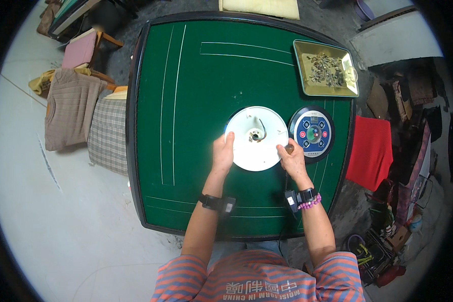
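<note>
A round white disc (256,156), like a shallow plastic cover, is between my two hands above the green table. A dark wire and some small metal bits show around the hole at its middle. My left hand (223,152) grips the disc's left rim, with the thumb on top. My right hand (293,160) grips its right rim. A short dark brown piece (289,149), perhaps a tool handle, shows between the right thumb and fingers. Just right of the disc sits a round control panel (328,136) with buttons and a black rim.
The green felt table (211,90) has a raised dark edge. A yellowish tray (347,93) with many small metal parts lies at its far right corner. Chairs with a checked cover (108,133) and a red cover (372,151) stand beside the table. Clutter fills the right side.
</note>
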A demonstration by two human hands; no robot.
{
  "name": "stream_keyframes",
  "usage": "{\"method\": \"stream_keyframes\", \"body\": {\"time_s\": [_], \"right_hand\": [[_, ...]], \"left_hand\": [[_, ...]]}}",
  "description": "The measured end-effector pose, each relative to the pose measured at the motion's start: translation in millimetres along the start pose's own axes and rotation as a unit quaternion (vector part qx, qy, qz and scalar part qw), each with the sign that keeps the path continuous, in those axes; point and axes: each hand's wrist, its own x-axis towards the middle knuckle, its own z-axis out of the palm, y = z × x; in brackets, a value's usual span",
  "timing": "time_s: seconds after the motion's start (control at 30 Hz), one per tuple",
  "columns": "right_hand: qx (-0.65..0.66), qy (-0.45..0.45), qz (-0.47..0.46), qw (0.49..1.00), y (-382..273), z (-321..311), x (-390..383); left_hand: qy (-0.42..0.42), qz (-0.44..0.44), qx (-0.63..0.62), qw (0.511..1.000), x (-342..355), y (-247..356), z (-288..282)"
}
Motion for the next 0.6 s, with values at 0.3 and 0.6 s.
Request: {"method": "stream_keyframes", "body": {"time_s": [0.3,0.6], "right_hand": [[-0.056,0.012,0.005,0.998,-5,-9,-36],[-0.258,0.062,-0.018,0.964,43,-29,-88]], "left_hand": [[0.003,0.006,0.023,1.000,9,-11,-5],[-0.028,0.004,-0.042,0.999,7,-6,-7]]}}
